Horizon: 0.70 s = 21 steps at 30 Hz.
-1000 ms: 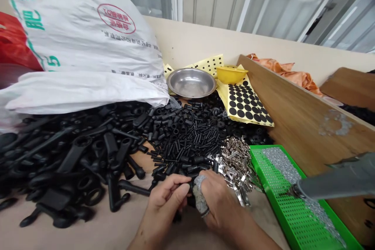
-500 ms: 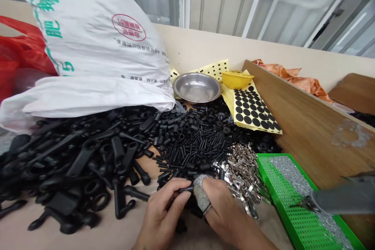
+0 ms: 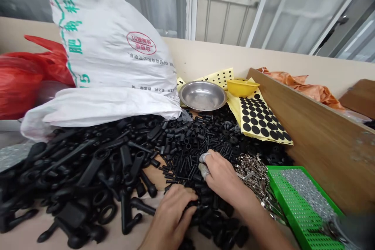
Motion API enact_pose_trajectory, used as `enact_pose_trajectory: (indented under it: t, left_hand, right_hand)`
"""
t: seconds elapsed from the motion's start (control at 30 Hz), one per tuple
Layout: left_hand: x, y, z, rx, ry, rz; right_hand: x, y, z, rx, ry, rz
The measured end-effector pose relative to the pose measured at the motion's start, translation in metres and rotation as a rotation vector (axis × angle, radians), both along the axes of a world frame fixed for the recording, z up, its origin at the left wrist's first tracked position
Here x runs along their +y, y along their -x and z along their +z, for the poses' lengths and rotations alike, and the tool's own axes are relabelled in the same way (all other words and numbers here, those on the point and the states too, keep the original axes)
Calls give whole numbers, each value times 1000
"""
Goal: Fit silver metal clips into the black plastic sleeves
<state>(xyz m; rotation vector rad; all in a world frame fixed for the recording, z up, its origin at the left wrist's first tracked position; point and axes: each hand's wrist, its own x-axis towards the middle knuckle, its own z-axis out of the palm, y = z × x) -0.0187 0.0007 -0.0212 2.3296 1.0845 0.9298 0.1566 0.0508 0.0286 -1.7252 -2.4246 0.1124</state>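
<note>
Head view: black rods (image 3: 185, 166) lie beside the right grip (image 3: 218, 174). Its closure is unclear, as with the left grip (image 3: 172, 211).

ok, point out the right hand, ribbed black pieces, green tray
Right hand (image 3: 220, 175), head view, back of the hand
Ribbed black pieces (image 3: 184, 165), head view, mid-heap
Green tray (image 3: 295, 200), head view, bare perforated floor

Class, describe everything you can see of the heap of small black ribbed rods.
The heap of small black ribbed rods looks like plastic or rubber. The slim, straight pieces lie loose at many angles, with short black tubes behind and shiny silver metal clips to the right. The right hand reaches over its right side with two grey-wrapped fingers; contact cannot be told.
</note>
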Motion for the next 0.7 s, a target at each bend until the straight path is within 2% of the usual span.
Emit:
enact_pose_trajectory:
  t: [0.1,0.27,0.33,0.57,0.7]
  left_hand:
    - [14,16,9,115,-56,94]
    - [49,45,30,638,-37,338]
    - [60,48,33,723,-27,379]
    - [77,49,24,728,-14,377]
    - [74,47,29,637,-1,353]
  right_hand:
    - [16,16,-4,-50,8,-35]
    - [28,30,-13,-63,12,-104]
    - [30,29,-16,-51,12,-115]
    - [27,3,-11,92,-1,-102]
    - [13,-5,-8,203,-3,-24]
